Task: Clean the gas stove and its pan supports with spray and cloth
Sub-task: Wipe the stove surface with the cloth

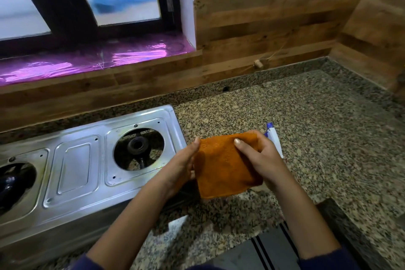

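Note:
A folded orange cloth [223, 171] hangs between my two hands just right of the steel gas stove [76, 173]. My left hand [182, 166] holds its left edge, thumb at the top corner. My right hand [258, 155] pinches the top right part, thumb pressed on the front. The stove's right burner opening [139, 149] is bare, with the black burner base showing and no pan support on it. A white spray bottle with a blue nozzle [274, 138] lies on the counter behind my right hand, mostly hidden.
The speckled granite counter [317, 127] stretches right and back to a wood-look wall. A window with a shiny purple sill [87, 61] sits behind the stove. A dark striped object [274, 247] lies at the counter's near edge. The left burner opening [13, 184] is partly out of view.

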`<state>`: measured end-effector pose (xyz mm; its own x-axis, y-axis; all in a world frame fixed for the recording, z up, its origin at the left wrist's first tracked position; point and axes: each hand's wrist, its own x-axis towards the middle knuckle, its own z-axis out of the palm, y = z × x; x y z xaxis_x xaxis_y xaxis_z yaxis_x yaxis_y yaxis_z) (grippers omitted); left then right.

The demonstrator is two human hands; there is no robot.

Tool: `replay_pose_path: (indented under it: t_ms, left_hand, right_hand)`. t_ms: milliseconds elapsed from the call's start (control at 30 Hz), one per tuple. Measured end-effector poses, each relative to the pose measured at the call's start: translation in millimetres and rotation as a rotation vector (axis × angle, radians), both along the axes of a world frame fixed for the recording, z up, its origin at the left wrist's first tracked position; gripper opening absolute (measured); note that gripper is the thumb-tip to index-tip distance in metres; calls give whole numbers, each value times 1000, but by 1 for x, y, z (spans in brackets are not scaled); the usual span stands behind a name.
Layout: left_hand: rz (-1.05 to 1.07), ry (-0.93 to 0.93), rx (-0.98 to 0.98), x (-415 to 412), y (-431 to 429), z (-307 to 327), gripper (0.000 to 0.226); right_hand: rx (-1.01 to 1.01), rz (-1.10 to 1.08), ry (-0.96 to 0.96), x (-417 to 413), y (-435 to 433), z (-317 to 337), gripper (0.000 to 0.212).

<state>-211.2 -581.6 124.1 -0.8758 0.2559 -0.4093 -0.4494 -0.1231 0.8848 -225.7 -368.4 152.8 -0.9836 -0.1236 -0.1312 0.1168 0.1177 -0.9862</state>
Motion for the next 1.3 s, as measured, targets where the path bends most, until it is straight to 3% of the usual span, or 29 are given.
replay_pose_path:
  t_ms: [67, 200, 300, 400, 500, 567, 700, 800, 900, 1033, 1100, 1167, 1300]
  left_hand:
    - [8, -74, -2, 9, 6, -16, 87]
    - [78, -81, 18, 14, 7, -30, 94]
    - [98, -60, 132, 15, -1, -20, 67]
    - [117, 38, 131, 12, -5, -10, 34]
    - [158, 74, 83, 8, -12, -9, 23]
    - [101, 84, -17, 6, -20, -7, 23]
    - [-147, 216, -407, 11, -31, -8, 71]
    - [-200, 387, -696, 16, -30, -14, 86]
    - [-167, 525, -933, 28, -25, -21, 79]
    - [-22, 591, -1082, 43, -30, -25, 34]
    - [2, 566, -1112, 50, -40, -29, 21]
    - [-16, 503, -1073, 54, -51, -30, 22]
    - [13, 190, -595, 62, -65, -29, 27]
  right_hand:
    - [-29, -84, -100, -4, -10, -9, 23]
    - [-171, -181, -419, -5, -8, -23, 38]
    - [-257, 12, -501, -2, 4, -28, 62]
    - [-82, 248, -380, 4, 9, -26, 97]
    - [-55, 308, -333, 5, 3, -25, 110]
    - [-36, 323, -283, 6, -1, -23, 107]
    - [231, 343, -148, 8, -11, -23, 94]
    - [411, 307, -73, 9, -20, -27, 80]
    - [609, 273, -4, 10, -30, -27, 60]
    - [730, 292, 93, 10, -39, -23, 25]
    - [731, 339, 103, 5, -42, -18, 18]
    - [715, 446, 71, -5, -45, -12, 15]
    - [506, 533, -97, -32, -64, -4, 31]
